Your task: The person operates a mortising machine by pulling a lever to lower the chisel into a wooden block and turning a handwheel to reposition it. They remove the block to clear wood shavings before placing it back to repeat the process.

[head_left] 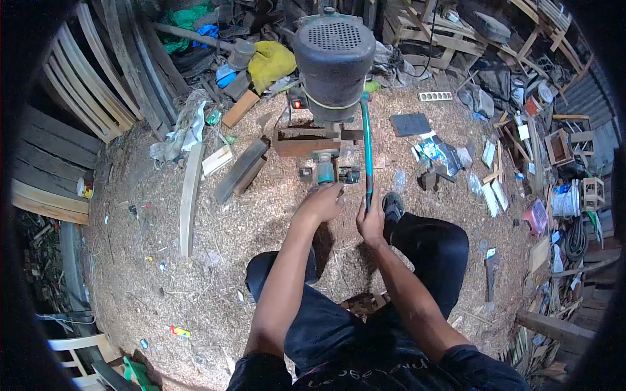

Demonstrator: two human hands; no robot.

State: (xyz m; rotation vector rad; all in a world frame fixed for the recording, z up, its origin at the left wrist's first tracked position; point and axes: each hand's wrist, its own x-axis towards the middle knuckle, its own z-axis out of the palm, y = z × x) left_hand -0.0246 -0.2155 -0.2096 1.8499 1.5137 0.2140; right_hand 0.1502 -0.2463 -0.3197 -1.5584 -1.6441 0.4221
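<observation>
A bench machine with a dark, perforated motor housing (334, 65) stands in front of me, seen from above. My right hand (372, 225) is wrapped around the dark lower end of its long teal lever (367, 140). At the machine's front, my left hand (321, 201) is closed just below a teal cylindrical part (325, 171). What its fingers grip is hidden under the hand. Behind that part, a reddish-brown wooden piece (300, 147) lies across the machine under the motor. A small switch glows red (297, 104) to the left of the motor.
Wood shavings cover the floor (156, 241). Loose timbers (242, 169) and a long pale board (190, 202) lie left of the machine. A yellow sack (270, 65) sits behind. To the right are a dark flat board (411, 124), a power strip (435, 96) and scattered scraps.
</observation>
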